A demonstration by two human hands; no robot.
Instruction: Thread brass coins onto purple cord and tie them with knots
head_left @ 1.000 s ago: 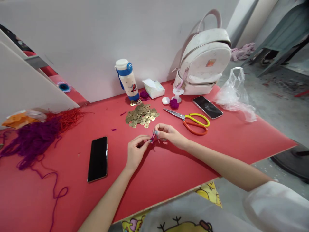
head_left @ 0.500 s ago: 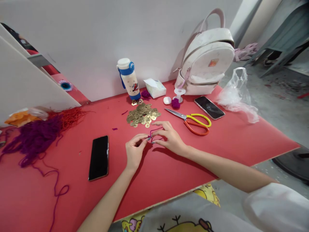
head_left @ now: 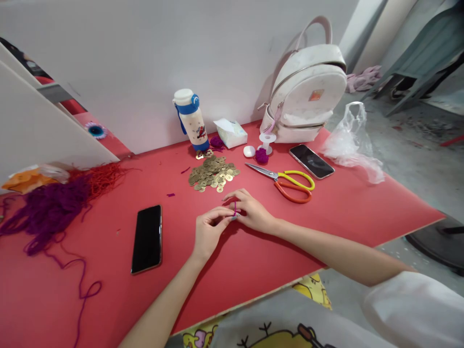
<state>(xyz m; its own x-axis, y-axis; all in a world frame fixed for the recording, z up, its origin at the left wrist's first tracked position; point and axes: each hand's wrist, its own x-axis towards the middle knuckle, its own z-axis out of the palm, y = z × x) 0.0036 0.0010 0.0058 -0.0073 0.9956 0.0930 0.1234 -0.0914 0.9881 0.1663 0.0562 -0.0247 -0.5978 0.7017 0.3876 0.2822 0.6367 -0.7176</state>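
A short length of purple yarn (head_left: 235,208) runs between my hands, looped over a finger of the right one. My left hand (head_left: 213,227) pinches it between thumb and fingertips. My right hand (head_left: 253,210) is bent round it, fingertips meeting those of the left; the yarn's ends are hidden in the fingers. Just beyond the hands lies a pile of brass-coloured discs with holes (head_left: 212,173). Scissors (head_left: 286,181) with one yellow and one orange handle rest to the right of the pile.
On the red table (head_left: 253,280), a phone (head_left: 147,239) lies left, another phone (head_left: 311,161) right. Tangled purple yarn (head_left: 58,205) is at far left. Along the wall stand a bottle (head_left: 192,121), a tissue pack (head_left: 232,134), a white spool (head_left: 267,139) and a backpack (head_left: 308,92); a plastic bag (head_left: 353,145) sits right.
Both hands have come closer together, the left moving right. The purple yarn, earlier an open loop spread by the right fingers, is now drawn into a short line over one finger.
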